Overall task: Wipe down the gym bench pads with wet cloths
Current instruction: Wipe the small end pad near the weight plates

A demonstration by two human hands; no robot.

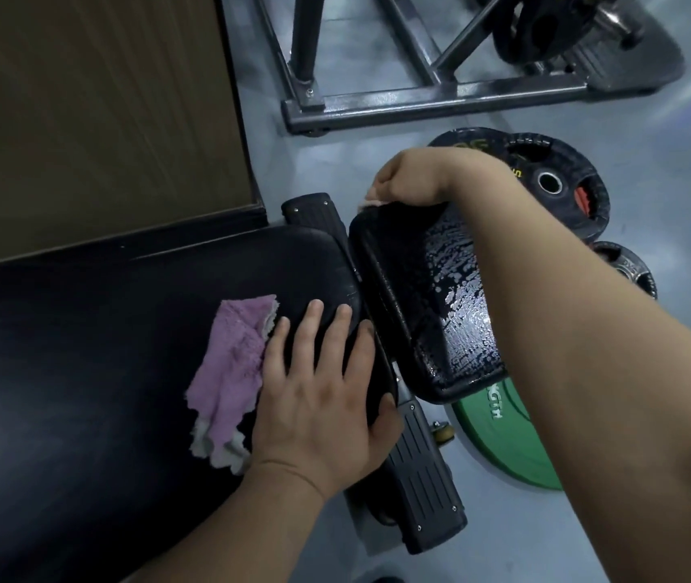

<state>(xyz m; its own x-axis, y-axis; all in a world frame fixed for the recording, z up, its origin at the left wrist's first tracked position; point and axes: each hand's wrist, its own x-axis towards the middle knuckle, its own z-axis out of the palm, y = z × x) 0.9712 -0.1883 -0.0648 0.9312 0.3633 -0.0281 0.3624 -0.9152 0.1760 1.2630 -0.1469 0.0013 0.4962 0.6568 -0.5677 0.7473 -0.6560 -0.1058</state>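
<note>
Our left hand [318, 385] lies flat, fingers straight, on the long pad [125, 330], against the limp pink cloth [230, 372]. Our right hand [411, 178] clenches, we think, a second cloth [371, 202] at the wet seat pad [440, 296] far edge. Slick vinyl: bunch cloth, press.

1. The right hand [411, 178] covers nearly all of what seems to be a second cloth [371, 202]; only a pale pink sliver shows at the far edge of the seat pad [419, 288].
2. The left hand [318, 393] hides the right side of the pink cloth [230, 363].
3. The right arm [587, 351] and the seat pad cover part of the green plate [495, 439]; its lettering is cut short.
4. The long pad [83, 351] runs off the left edge.
</note>
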